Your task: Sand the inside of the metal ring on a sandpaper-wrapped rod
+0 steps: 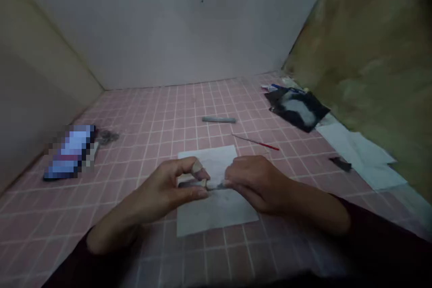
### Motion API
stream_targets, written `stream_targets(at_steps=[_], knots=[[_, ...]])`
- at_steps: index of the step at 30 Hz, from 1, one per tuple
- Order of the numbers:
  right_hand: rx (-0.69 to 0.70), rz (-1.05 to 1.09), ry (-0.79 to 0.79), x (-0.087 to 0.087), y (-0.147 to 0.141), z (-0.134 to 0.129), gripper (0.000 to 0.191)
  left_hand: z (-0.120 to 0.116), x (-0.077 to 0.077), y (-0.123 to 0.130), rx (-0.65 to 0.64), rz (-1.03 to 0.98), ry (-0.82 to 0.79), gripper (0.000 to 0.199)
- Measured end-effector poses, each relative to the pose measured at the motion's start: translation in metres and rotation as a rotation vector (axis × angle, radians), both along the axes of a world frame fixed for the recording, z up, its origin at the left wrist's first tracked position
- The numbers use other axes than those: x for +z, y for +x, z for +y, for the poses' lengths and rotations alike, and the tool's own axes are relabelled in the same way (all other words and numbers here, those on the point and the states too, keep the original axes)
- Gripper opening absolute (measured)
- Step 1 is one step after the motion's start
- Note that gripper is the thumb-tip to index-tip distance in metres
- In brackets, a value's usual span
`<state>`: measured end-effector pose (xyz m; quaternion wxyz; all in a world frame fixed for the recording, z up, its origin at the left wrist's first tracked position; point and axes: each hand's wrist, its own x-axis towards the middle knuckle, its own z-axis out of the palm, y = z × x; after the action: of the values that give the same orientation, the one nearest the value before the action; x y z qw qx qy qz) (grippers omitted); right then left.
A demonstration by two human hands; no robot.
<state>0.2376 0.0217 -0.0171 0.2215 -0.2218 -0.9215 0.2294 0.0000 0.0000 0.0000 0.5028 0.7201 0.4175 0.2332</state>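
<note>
My left hand [162, 186] and my right hand [254, 184] meet above a sheet of white paper [216, 216]. Between their fingertips they pinch a small grey piece [213, 185], partly hidden by my fingers, and I cannot tell what it is. My left index fingertip looks covered by something beige. The paper lies flat on pink tiles under both hands. A grey stick [218, 119] lies beyond the paper, and a thin red-tipped rod [258, 142] lies to its right.
A pixelated blue object [69, 152] lies at the left, with a small grey clump [108, 137] beside it. At the back right are a black bag holding white material [297, 109] and white sheets [357, 155]. Walls enclose the back and sides.
</note>
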Motion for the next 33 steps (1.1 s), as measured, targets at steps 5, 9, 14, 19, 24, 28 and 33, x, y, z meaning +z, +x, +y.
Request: stream_targets(at_steps=[5, 9, 14, 19, 24, 28, 33], knots=[[-0.029, 0.123, -0.367, -0.004, -0.016, -0.012, 0.028, -0.016, -0.003, 0.01, 0.034, 0.263, 0.372, 0.015], [-0.082, 0.148, -0.636, 0.0, -0.015, -0.003, 0.037, -0.012, -0.011, 0.014, 0.062, 0.299, 0.706, 0.017], [-0.12, 0.192, -0.853, -0.008, -0.017, 0.0, 0.04, -0.009, -0.018, 0.015, 0.051, 0.323, 0.794, 0.014], [-0.093, 0.237, -0.985, -0.013, -0.021, -0.002, 0.04, -0.012, -0.016, 0.016, 0.047, 0.33, 0.757, 0.014], [-0.099, 0.275, -0.994, -0.005, -0.013, 0.006, 0.039, -0.009, -0.013, 0.009, 0.074, 0.33, 0.743, 0.013], [-0.13, 0.191, -0.852, -0.005, -0.014, -0.001, 0.039, -0.01, -0.013, 0.008, 0.093, 0.266, 0.624, 0.015], [-0.042, 0.102, 0.001, -0.006, -0.015, -0.012, 0.028, -0.008, -0.008, 0.005, -0.005, 0.056, 0.015, 0.016]])
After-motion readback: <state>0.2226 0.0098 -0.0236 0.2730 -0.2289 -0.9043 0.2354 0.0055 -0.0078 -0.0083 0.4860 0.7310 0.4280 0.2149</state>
